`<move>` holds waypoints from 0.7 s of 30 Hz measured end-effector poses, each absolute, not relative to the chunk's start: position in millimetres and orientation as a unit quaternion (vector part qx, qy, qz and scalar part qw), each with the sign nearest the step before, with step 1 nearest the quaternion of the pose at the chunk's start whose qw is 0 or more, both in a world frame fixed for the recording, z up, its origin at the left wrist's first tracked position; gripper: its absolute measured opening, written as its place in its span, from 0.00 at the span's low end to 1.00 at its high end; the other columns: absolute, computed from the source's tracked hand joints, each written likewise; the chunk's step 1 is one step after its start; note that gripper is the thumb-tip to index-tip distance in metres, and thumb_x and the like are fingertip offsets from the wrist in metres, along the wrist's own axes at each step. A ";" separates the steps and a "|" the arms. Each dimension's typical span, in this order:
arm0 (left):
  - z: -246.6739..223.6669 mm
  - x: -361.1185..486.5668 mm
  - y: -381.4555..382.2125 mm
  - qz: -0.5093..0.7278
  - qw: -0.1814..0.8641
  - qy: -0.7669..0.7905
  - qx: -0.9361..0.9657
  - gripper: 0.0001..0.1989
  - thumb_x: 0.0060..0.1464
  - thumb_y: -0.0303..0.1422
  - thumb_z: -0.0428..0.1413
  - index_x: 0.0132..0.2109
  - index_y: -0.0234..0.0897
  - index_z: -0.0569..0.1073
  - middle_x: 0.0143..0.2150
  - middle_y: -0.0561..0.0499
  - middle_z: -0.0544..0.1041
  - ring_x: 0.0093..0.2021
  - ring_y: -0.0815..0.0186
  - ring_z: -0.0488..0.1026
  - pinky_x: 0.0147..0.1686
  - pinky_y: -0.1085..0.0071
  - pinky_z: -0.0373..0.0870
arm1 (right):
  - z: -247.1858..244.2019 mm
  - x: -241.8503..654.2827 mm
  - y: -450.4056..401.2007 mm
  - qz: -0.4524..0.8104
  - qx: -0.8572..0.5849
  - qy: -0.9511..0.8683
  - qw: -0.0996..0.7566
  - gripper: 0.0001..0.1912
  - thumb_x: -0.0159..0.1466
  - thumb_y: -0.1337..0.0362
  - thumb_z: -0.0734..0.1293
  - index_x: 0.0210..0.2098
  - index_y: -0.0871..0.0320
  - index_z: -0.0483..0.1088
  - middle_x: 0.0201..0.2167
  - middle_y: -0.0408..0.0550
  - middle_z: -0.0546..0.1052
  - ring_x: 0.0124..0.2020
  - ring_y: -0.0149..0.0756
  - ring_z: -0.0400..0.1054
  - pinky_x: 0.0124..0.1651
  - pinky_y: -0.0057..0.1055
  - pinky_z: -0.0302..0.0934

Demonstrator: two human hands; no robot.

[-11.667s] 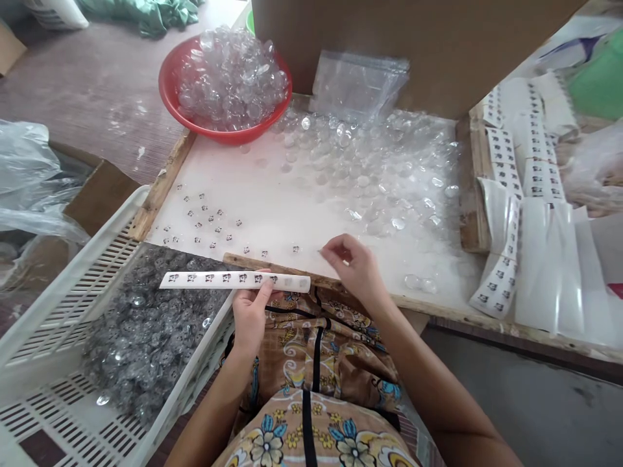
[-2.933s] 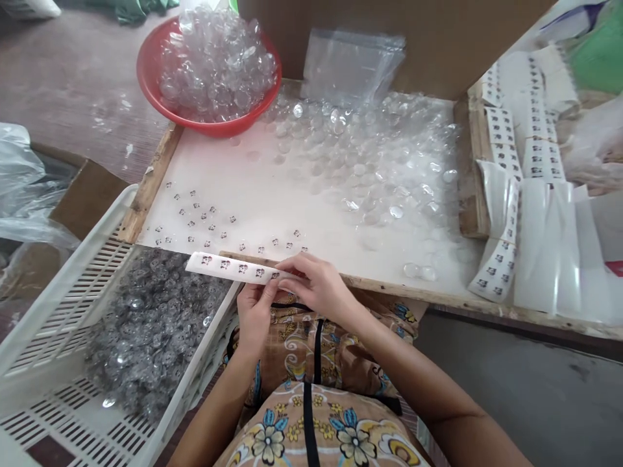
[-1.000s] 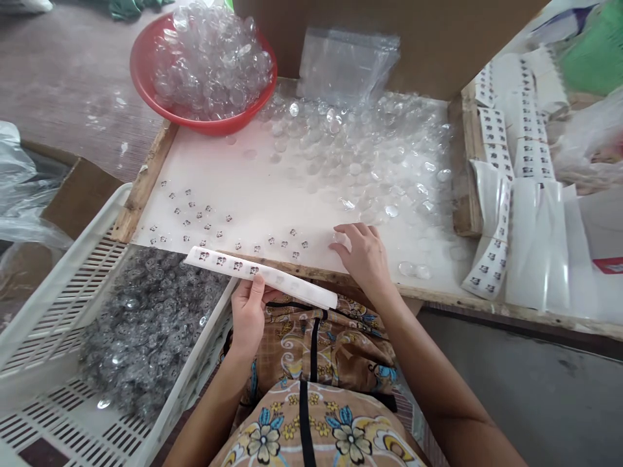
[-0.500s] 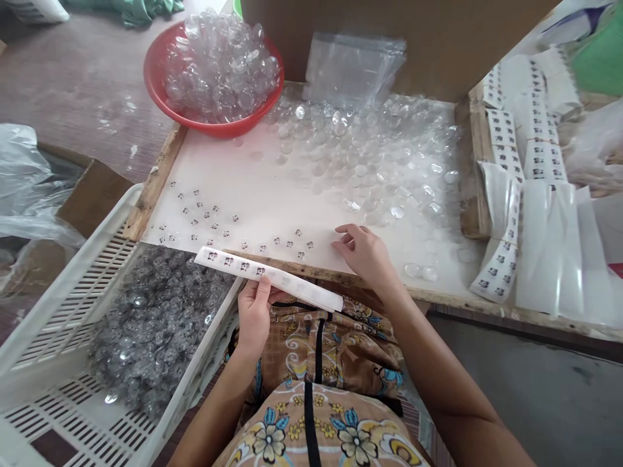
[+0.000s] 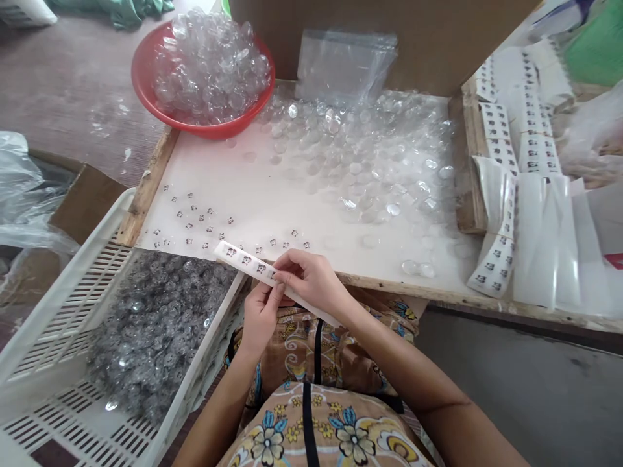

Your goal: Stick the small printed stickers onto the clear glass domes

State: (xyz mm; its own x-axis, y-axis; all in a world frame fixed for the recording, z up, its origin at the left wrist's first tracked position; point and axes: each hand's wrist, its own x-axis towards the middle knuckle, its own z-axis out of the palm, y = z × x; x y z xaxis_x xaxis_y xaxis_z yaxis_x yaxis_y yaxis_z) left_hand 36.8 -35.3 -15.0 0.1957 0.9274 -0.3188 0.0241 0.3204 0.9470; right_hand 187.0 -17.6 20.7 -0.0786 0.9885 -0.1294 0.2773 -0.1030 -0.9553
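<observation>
A white strip of stickers [image 5: 246, 261] with small dark printed figures slants over the board's front edge. My left hand [image 5: 259, 318] pinches it from below, thumb on top. My right hand [image 5: 311, 282] is at the strip's middle, thumb and index finger pressed together on a printed figure; whether a sticker is lifted there cannot be made out. Beyond the hands, several clear discs with printed figures [image 5: 209, 229] lie on the white board [image 5: 233, 188]. Plain clear discs [image 5: 370, 168] are spread over the board's back and right.
A red basin [image 5: 209, 130] heaped with clear discs stands at the back left. A white crate [image 5: 195, 370] at the left front holds a pile of discs. More sticker strips [image 5: 499, 259] lie at the right. A plastic bag [image 5: 343, 65] leans on a brown box.
My right hand has moved left and down from above the board onto the strip. The strip has shifted slightly right, still in my left hand.
</observation>
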 end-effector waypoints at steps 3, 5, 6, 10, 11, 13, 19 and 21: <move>-19.5 35.1 -34.9 0.347 0.656 0.494 0.452 0.13 0.54 0.40 0.63 0.41 0.36 0.79 0.33 0.49 0.80 0.34 0.60 0.78 0.37 0.67 0.75 | 11.7 182.0 -23.4 0.414 -0.596 -0.583 0.366 0.03 0.63 0.69 0.67 0.36 0.56 0.72 0.33 0.44 0.78 0.34 0.34 0.71 0.37 0.29 0.63; -24.2 34.8 -35.5 0.348 0.659 0.491 0.450 0.12 0.53 0.39 0.63 0.40 0.35 0.78 0.29 0.51 0.78 0.33 0.61 0.76 0.36 0.68 0.74 | 5.9 179.0 -28.9 0.354 -0.606 -0.613 0.362 0.04 0.64 0.70 0.66 0.37 0.56 0.71 0.34 0.46 0.77 0.36 0.36 0.70 0.38 0.30 0.62; -25.9 34.8 -35.7 0.350 0.655 0.495 0.451 0.11 0.53 0.38 0.63 0.39 0.35 0.78 0.28 0.51 0.78 0.32 0.62 0.76 0.35 0.69 0.73 | 3.8 176.7 -31.6 0.325 -0.608 -0.629 0.361 0.04 0.65 0.69 0.65 0.37 0.56 0.70 0.35 0.47 0.76 0.37 0.37 0.70 0.39 0.31 0.62; -26.3 34.9 -35.5 0.355 0.638 0.509 0.455 0.10 0.54 0.37 0.63 0.36 0.33 0.77 0.28 0.51 0.77 0.33 0.63 0.75 0.34 0.71 0.72 | 3.5 168.9 -38.2 0.246 -0.585 -0.668 0.389 0.08 0.68 0.67 0.61 0.34 0.55 0.70 0.40 0.52 0.75 0.43 0.40 0.69 0.46 0.37 0.64; -25.5 34.6 -35.3 0.354 0.642 0.509 0.451 0.10 0.53 0.37 0.63 0.36 0.33 0.77 0.29 0.51 0.78 0.34 0.62 0.76 0.34 0.70 0.73 | 5.3 170.3 -38.0 0.248 -0.576 -0.665 0.407 0.08 0.68 0.66 0.62 0.34 0.54 0.70 0.41 0.52 0.75 0.45 0.40 0.68 0.48 0.38 0.64; -24.2 33.8 -35.1 0.352 0.654 0.510 0.434 0.11 0.53 0.38 0.63 0.38 0.33 0.78 0.31 0.49 0.80 0.34 0.60 0.77 0.35 0.68 0.76 | 9.3 181.5 -35.2 0.281 -0.567 -0.633 0.446 0.06 0.67 0.65 0.64 0.32 0.54 0.70 0.39 0.51 0.74 0.43 0.39 0.69 0.46 0.36 0.65; -24.0 34.9 -36.9 0.352 0.671 0.515 0.402 0.13 0.50 0.39 0.65 0.39 0.35 0.79 0.34 0.47 0.82 0.35 0.58 0.80 0.37 0.62 0.80 | -4.1 260.8 -19.7 0.340 -0.690 -0.431 0.471 0.09 0.61 0.57 0.67 0.32 0.56 0.68 0.25 0.43 0.70 0.26 0.32 0.62 0.28 0.30 0.58; -22.6 37.5 -37.5 0.351 0.673 0.515 0.398 0.13 0.49 0.39 0.65 0.38 0.34 0.80 0.34 0.47 0.82 0.34 0.59 0.80 0.36 0.63 0.80 | -15.6 279.8 -17.6 0.339 -0.721 -0.409 0.445 0.11 0.59 0.55 0.68 0.30 0.57 0.68 0.22 0.41 0.68 0.23 0.30 0.60 0.26 0.29 0.54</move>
